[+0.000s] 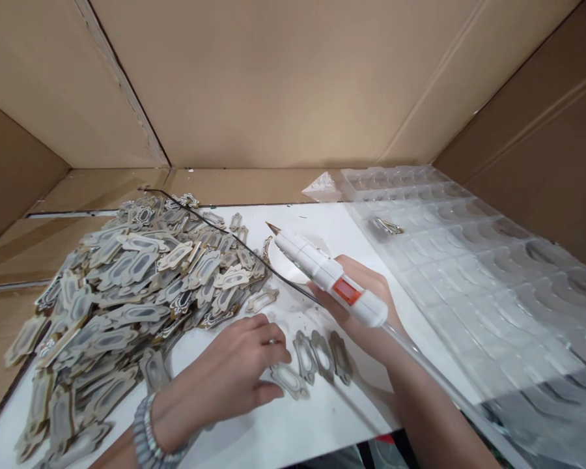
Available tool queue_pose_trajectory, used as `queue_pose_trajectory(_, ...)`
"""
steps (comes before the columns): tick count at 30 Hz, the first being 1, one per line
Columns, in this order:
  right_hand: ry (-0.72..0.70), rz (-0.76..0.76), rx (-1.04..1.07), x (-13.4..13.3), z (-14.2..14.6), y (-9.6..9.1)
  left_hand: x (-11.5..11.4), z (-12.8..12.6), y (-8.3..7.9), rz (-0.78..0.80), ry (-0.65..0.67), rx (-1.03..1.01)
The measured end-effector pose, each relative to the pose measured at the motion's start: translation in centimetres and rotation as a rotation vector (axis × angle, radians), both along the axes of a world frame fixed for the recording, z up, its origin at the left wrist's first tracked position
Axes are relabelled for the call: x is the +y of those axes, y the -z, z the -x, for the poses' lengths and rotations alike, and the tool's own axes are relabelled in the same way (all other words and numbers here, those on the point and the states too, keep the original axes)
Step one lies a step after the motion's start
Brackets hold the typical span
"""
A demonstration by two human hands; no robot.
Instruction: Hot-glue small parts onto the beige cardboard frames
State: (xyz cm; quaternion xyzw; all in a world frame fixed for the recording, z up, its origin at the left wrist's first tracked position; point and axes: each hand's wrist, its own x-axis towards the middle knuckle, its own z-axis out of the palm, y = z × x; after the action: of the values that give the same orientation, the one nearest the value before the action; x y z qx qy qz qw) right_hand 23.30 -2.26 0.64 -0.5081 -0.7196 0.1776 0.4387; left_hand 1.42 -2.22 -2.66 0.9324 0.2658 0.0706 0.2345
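Observation:
My right hand (354,312) is wrapped round a white hot glue gun (322,273) with an orange-red panel and a brownish tip pointing up and left. A clear glue stick (434,365) runs out of its back end. My left hand (244,365), with a beaded bracelet at the wrist, has its fingers bent and its thumb apart. An ornate label-holder plate (289,380) lies at these fingertips; I cannot tell whether they touch it. To its right, three similar plates (322,355) lie in a row on the white board (254,430).
A large heap of such plates (141,267) covers the left side. A black cord (215,225) crosses it. Behind the glue gun is a white round dish (286,260). Clear plastic compartment trays (449,260) with small metal pieces (388,226) stand right. Cardboard walls (273,85) enclose the back and sides.

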Motion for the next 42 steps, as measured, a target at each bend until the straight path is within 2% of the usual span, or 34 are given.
queue_pose_trajectory(4,0.012,0.003,-0.004,0.0,0.1,-0.1,0.0,0.0,-0.1,0.009,0.007,-0.076)
queue_pose_trajectory(8,0.056,0.004,-0.002,0.0,0.2,-0.2,0.8,0.9,-1.0,-0.065,-0.152,-0.188)
queue_pose_trajectory(11,0.065,-0.008,0.025,0.0,0.4,-0.2,1.5,2.0,-2.0,-0.202,-0.285,-0.305)
queue_pose_trajectory(17,0.018,0.057,0.06,-0.1,0.3,-0.3,2.1,3.1,-3.7,-0.496,-0.322,-0.455)
queue_pose_trajectory(23,-0.141,0.056,0.066,-0.5,0.1,-0.1,2.4,4.1,-4.1,-0.696,-0.501,-0.398)
queue_pose_trajectory(28,-0.295,0.1,0.013,-0.5,-0.2,0.2,2.9,5.0,-3.5,-0.886,-0.46,-0.392)
queue_pose_trajectory(32,-0.313,0.147,-0.001,-0.5,-0.1,0.3,3.1,5.2,-3.3,-0.967,-0.433,-0.363)
queue_pose_trajectory(42,-0.31,0.283,-0.033,-0.6,0.2,-0.3,3.2,5.0,-3.4,-1.027,-0.404,-0.344)
